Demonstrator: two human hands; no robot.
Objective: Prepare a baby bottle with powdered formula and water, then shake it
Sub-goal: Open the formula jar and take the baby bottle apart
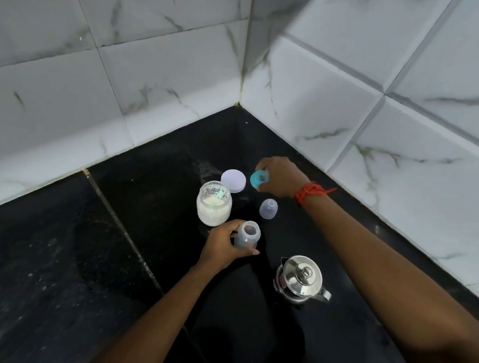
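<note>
While the left hand [224, 245] grips the open bottle [247, 235] upright just in front of the powder jar [214, 203] to steady it, the right hand [277, 176], beyond the jar, pinches what looks like the teal nipple ring [258, 179], probably setting it aside.

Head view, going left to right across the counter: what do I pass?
Formula jar → white lid → open baby bottle in the left hand → clear cap → steel kettle.
</note>
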